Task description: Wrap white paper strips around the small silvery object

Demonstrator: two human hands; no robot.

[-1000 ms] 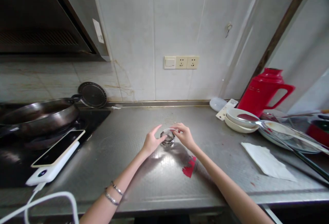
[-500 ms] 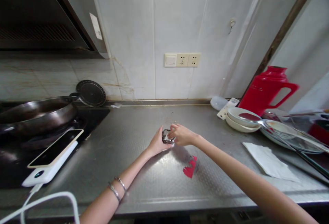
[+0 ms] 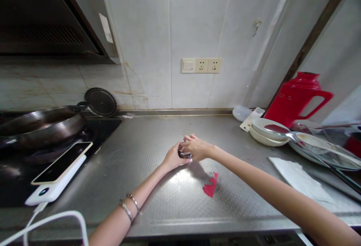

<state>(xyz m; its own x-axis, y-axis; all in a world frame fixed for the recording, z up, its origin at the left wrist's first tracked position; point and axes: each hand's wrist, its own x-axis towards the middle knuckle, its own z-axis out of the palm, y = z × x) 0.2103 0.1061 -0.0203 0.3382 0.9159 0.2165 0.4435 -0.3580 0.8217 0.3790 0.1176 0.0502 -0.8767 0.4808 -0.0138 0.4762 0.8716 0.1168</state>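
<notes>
My left hand (image 3: pixel 172 158) is curled around the side of a small round, shiny dark container with an open top (image 3: pixel 184 155), held low over the metal counter. From the right, my right hand (image 3: pixel 197 148) reaches over it with bent fingers in the opening. Those fingertips are hidden, so whatever they pinch does not show. A torn scrap of red paper (image 3: pixel 210 189) lies on the counter in front of my right forearm.
On the left, a phone (image 3: pixel 62 162) rests on a white power bank with a cable, beside a large pan (image 3: pixel 42 125) on the cooktop. To the right are stacked bowls (image 3: pixel 267 135), a red thermos flask (image 3: pixel 295 97), plates with utensils, and a white tissue (image 3: pixel 299 178).
My right hand's fingers have moved farther over the container's opening, covering more of it. My left hand keeps its hold. The view has shifted slightly.
</notes>
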